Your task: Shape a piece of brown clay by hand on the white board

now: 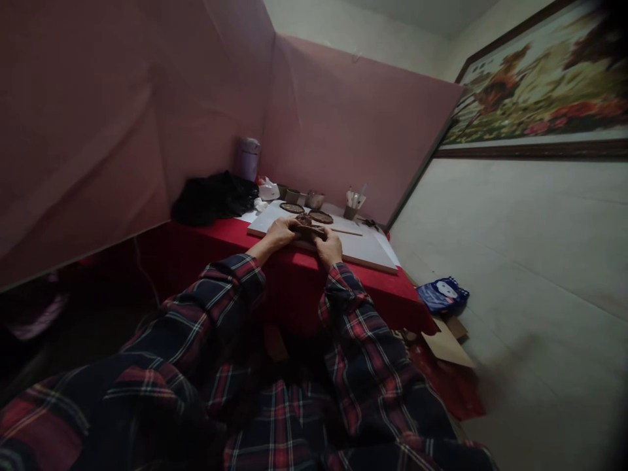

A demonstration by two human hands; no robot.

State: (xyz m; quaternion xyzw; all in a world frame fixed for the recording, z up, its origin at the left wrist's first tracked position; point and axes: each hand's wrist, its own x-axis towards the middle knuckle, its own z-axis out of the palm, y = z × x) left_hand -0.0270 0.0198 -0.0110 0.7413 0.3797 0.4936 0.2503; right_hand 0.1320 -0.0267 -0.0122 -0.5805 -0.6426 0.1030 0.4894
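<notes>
In the head view, the left hand (280, 233) and right hand (330, 248) pinch a brown piece (310, 231) between them, at the board's (369, 250) near edge; two brown discs (321, 217) lie farther off; a cup of tools (350, 212) stands far right.

A surface (223, 233) draped in red cloth (387, 293) carries a pale board (375, 249) bearing two dark round discs (321, 217) and a thin stick (348, 231), with a black bag (213, 199) to the board's left, small pots (293, 196) behind it and a cup of tools (350, 212) toward the right.
</notes>
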